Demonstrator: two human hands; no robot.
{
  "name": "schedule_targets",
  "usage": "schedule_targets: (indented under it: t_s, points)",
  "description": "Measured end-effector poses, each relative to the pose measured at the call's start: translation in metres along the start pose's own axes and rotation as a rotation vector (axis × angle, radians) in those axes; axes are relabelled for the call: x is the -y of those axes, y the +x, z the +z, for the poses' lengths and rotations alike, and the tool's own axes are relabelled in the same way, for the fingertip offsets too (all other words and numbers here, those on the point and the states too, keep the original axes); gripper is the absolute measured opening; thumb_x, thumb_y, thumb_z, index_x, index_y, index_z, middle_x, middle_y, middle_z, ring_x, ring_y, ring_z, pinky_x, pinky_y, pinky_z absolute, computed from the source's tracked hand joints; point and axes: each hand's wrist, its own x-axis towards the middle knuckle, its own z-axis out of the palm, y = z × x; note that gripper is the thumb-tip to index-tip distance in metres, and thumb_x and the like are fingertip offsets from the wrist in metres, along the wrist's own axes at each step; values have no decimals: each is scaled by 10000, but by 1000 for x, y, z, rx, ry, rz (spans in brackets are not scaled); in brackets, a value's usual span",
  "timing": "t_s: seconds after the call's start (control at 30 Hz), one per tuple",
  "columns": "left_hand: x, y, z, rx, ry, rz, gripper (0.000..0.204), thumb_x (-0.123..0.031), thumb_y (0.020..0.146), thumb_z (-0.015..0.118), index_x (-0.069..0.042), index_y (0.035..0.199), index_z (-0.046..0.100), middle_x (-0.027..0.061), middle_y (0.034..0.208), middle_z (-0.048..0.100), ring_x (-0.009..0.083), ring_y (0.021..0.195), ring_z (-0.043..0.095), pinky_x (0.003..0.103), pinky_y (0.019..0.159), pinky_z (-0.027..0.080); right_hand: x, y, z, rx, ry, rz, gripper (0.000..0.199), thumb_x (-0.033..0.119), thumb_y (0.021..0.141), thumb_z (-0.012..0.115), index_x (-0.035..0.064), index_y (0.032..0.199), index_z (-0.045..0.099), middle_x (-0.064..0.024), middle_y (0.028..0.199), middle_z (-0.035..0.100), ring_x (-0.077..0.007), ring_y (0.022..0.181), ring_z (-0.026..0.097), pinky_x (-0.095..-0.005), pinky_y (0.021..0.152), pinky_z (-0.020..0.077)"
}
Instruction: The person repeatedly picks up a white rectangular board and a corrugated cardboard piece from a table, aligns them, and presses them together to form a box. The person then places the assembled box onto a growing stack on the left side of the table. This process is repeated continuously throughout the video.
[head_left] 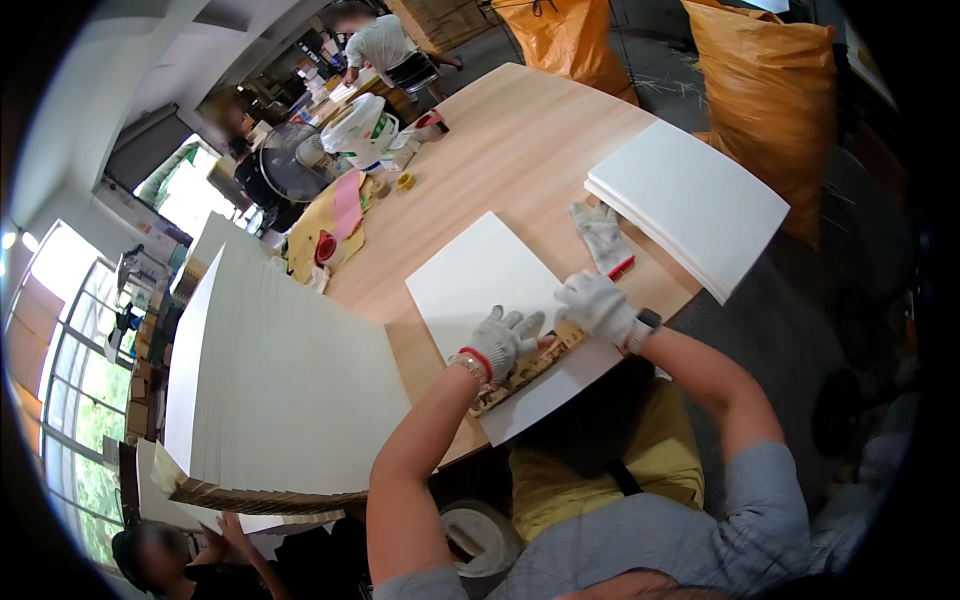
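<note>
Two gloved hands press on a long wooden strip that lies across the near part of a white rectangular sheet on the light wooden table. The strip is pale brown, narrow and flat, with darker marks along its surface; it runs slanted, from the near left edge of the sheet up toward the right. The left hand, in a white knitted glove with a red cuff, lies on the middle of the strip with its fingers spread and flat, not clenched. The right hand, in the same kind of glove, rests on the far end of the strip with its fingers bent down over it; whether it really grips the strip I cannot tell. A dark watch sits on the right wrist.

Just beyond the right hand, a spare white glove lies on the table, touching the sheet's corner. To the right of it is a stack of white sheets, and a bigger pile of white boards stands at the left.
</note>
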Motion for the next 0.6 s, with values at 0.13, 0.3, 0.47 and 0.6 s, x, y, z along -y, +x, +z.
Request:
schedule_targets:
  t_s: [0.13, 0.3, 0.47, 0.6]
  points:
    - [10, 2, -5, 159, -88, 20, 807, -221, 706, 726, -392, 1403, 358, 115, 1499, 281, 311, 1338, 337, 396, 1090, 323, 44, 4, 55, 155, 108, -488, 131, 240, 771, 597, 125, 818, 637, -89, 856, 644, -255, 816, 638, -387, 706, 509]
    - [15, 34, 22, -207, -245, 121, 757, -113, 764, 664, -463, 1367, 371, 91, 1490, 285, 332, 1291, 376, 383, 1032, 399, 112, -3, 195, 38, 5, -509, 156, 180, 777, 568, 88, 863, 661, -104, 815, 665, -253, 758, 653, -381, 624, 531]
    - [13, 11, 14, -24, -284, 55, 842, -106, 711, 691, -468, 1386, 342, 92, 1504, 262, 344, 1320, 342, 399, 1043, 397, 150, 22, 142, 133, 161, -571, 159, 165, 792, 542, 104, 885, 655, -92, 799, 660, -270, 696, 642, -374, 576, 515]
    - [14, 31, 52, -129, -296, 35, 888, -118, 667, 731, -461, 1390, 345, 101, 1530, 217, 356, 1331, 316, 405, 1062, 374, 97, -4, 173, -233, 280, -491, 59, 168, 796, 544, 127, 794, 586, -39, 723, 604, -218, 634, 620, -358, 491, 492]
